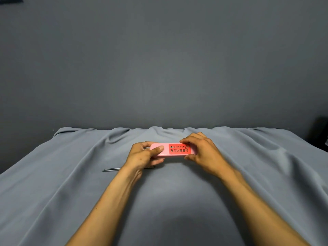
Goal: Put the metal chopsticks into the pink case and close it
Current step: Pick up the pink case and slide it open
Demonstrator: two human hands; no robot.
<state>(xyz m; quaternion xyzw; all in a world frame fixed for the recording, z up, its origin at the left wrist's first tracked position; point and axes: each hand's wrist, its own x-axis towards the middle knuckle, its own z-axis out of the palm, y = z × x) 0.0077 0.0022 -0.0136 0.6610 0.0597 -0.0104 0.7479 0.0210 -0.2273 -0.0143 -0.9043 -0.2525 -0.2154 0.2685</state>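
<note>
A long pink case (166,151) with a red label lies crosswise above the grey cloth, held at both ends. My left hand (143,155) grips its left end, thumb pressed on the lid. My right hand (202,150) grips its right end, fingers over the far edge and the label. The lid looks shut. Two metal chopsticks (111,169) lie side by side on the cloth, below and left of the case; my left wrist hides their right part.
A wrinkled grey cloth (71,183) covers the table, its far edge meeting a dark grey wall (159,59). A dark object (319,132) stands at the right edge beyond the table.
</note>
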